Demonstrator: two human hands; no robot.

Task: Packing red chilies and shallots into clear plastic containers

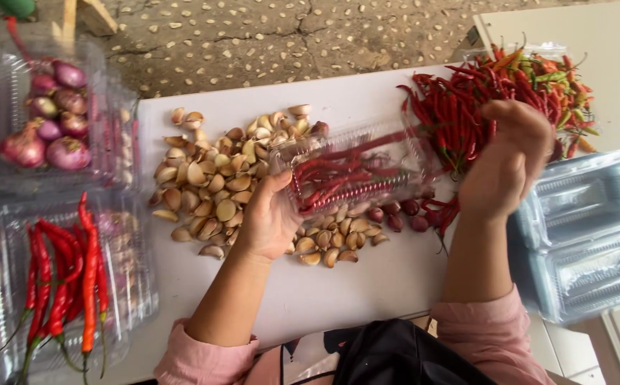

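Observation:
My left hand (267, 217) grips the near end of a clear plastic clamshell box (356, 167) that holds several long red chillies. The box is raised slightly above a white table (367, 285). My right hand (506, 160) is curled with its fingers down in a heap of red chillies (460, 100) at the back right; whether it grips any is hidden. A spread of garlic cloves (214, 171) lies under and left of the box. A few small shallots (399, 214) lie beneath the box's right end.
Filled clear boxes stand at the left: one with shallots (49, 121), one with red chillies (67, 278). A stack of empty clear boxes (588, 235) sits at the right. Mixed green, orange and red small chillies (552, 82) lie far right. Pebbled ground lies beyond the table.

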